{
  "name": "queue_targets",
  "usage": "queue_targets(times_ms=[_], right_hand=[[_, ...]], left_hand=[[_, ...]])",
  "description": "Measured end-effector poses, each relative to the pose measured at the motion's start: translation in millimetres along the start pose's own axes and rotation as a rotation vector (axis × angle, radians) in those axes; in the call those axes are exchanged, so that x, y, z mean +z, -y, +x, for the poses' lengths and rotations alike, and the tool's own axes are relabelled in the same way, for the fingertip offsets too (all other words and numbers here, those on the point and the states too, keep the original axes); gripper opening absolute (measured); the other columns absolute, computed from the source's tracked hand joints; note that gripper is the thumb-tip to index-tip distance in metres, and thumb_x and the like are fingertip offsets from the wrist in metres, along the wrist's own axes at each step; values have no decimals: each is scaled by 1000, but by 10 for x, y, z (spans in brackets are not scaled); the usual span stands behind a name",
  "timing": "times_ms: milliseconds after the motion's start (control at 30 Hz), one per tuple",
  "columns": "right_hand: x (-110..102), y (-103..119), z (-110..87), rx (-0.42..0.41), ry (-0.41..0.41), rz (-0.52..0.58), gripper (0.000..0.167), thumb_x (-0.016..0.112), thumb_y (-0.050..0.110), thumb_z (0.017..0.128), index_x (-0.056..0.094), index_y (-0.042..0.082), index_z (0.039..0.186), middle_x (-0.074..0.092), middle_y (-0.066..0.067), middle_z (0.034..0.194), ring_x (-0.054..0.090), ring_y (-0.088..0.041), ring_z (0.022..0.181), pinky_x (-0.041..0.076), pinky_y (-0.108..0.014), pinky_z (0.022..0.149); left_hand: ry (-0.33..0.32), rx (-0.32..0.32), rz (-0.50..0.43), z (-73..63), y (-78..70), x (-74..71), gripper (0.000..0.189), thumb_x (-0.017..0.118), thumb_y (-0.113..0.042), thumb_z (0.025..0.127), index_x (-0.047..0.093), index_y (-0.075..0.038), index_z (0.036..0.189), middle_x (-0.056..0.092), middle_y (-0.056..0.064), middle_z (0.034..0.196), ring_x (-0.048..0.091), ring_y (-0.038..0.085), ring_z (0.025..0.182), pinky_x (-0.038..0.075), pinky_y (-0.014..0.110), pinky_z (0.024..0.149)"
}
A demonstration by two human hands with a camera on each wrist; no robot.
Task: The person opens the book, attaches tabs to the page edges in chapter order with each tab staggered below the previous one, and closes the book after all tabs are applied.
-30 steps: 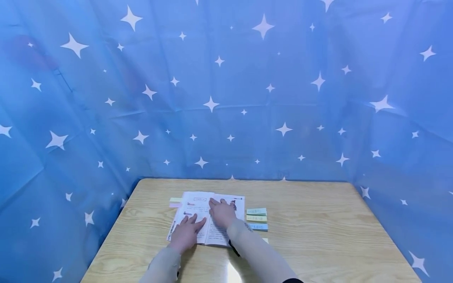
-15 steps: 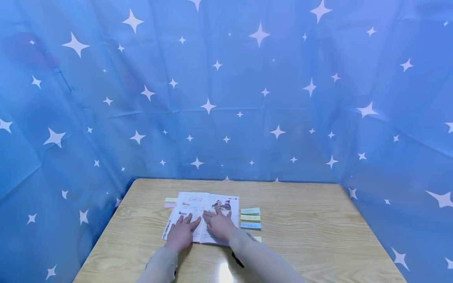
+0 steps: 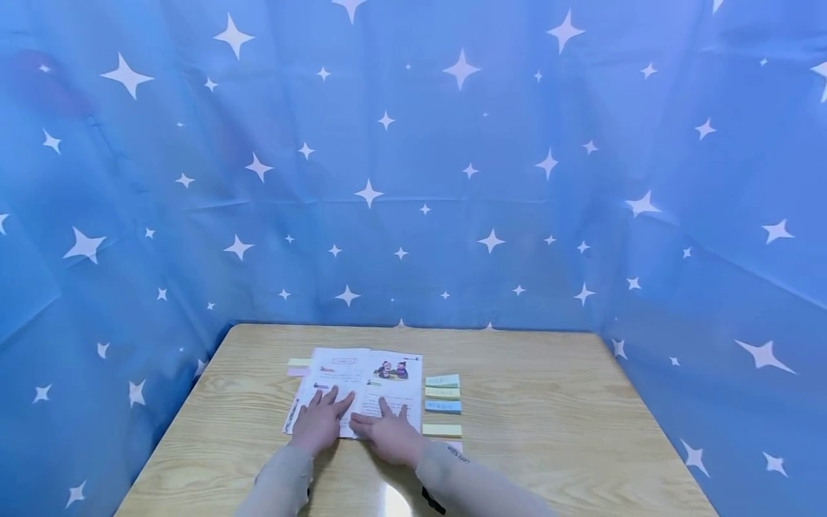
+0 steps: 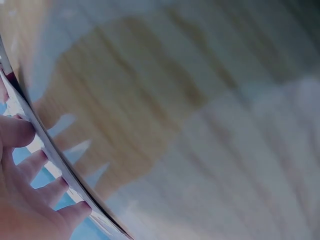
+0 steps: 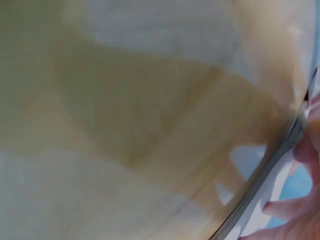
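Note:
An open book (image 3: 397, 391) lies on the wooden table, with print on both pages and a drawing of two figures at the top of its right page. My left hand (image 3: 316, 424) rests on the lower left page, fingers spread. On the lower right page, close to the center fold, my right hand (image 3: 390, 436) lies with fingers outstretched. In the left wrist view the left hand (image 4: 30, 195) touches the book near its edge. The right wrist view shows part of the right hand (image 5: 305, 200) over the book's edge.
Several sticky notes, such as a blue one (image 3: 443, 407) and a yellow one (image 3: 442, 430), lie along the book's right side. Two more tabs (image 3: 298, 367) show at its left. A starry blue curtain (image 3: 413, 165) stands behind the wooden table (image 3: 549, 402).
My right hand has slid down the right page toward the book's lower edge, uncovering the drawing and more sticky notes. The left hand stays on the left page. The head view has shifted slightly.

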State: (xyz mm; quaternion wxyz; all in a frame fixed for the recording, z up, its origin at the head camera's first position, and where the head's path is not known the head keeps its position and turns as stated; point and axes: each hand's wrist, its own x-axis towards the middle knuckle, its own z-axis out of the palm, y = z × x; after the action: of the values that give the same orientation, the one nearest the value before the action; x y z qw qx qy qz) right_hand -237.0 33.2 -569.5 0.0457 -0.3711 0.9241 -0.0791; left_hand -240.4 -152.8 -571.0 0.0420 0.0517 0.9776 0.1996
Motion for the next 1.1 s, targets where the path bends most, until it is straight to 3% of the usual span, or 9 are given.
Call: queue_targets(times_ms=[200, 333, 500, 633, 767, 1100], right_hand=[[-2, 142, -55, -20, 28, 10, 42, 49, 26, 101, 48, 37, 142, 39, 19, 148, 32, -50, 134, 35, -78, 87], [-46, 89, -111, -5, 43, 39, 45, 53, 24, 99, 49, 39, 141, 40, 16, 148, 34, -44, 135, 33, -78, 90], [-204, -281, -228, 66, -4, 71, 47, 54, 29, 96, 49, 32, 143, 37, 6, 153, 38, -31, 137, 26, -77, 97], [-350, -659, -342, 174, -86, 66, 48, 52, 35, 99, 48, 22, 144, 33, -3, 155, 36, -34, 138, 19, -77, 101], [-400, -927, -449, 283, -83, 58, 51, 51, 40, 98, 49, 18, 144, 36, -5, 153, 36, -36, 137, 13, -79, 101], [-365, -1112, -619, 387, -23, 21, 67, 49, 55, 95, 45, 11, 145, 37, -7, 152, 37, -34, 137, 10, -77, 103]], left_hand=[[7, -12, 13, -28, 58, -75, 56, 45, 0, 89, 55, -22, 140, 38, 19, 150, 22, 51, 138, 16, 72, 106], [32, -12, 2, -13, 34, -97, 55, 44, -1, 90, 54, -22, 140, 37, 19, 150, 22, 51, 138, 15, 72, 106], [59, -13, -12, 8, 3, -68, 56, 43, -2, 90, 53, -22, 141, 36, 19, 151, 20, 50, 139, 14, 72, 106], [62, -28, -10, 15, 9, -38, 57, 41, -1, 91, 51, -24, 142, 33, 17, 153, 18, 50, 140, 11, 71, 107], [71, -37, -15, 13, 36, -35, 56, 40, -2, 92, 50, -25, 143, 32, 17, 154, 16, 49, 140, 9, 71, 108], [80, -34, -29, 22, 13, -26, 57, 39, -3, 92, 49, -25, 144, 30, 17, 155, 15, 48, 141, 8, 70, 108]])
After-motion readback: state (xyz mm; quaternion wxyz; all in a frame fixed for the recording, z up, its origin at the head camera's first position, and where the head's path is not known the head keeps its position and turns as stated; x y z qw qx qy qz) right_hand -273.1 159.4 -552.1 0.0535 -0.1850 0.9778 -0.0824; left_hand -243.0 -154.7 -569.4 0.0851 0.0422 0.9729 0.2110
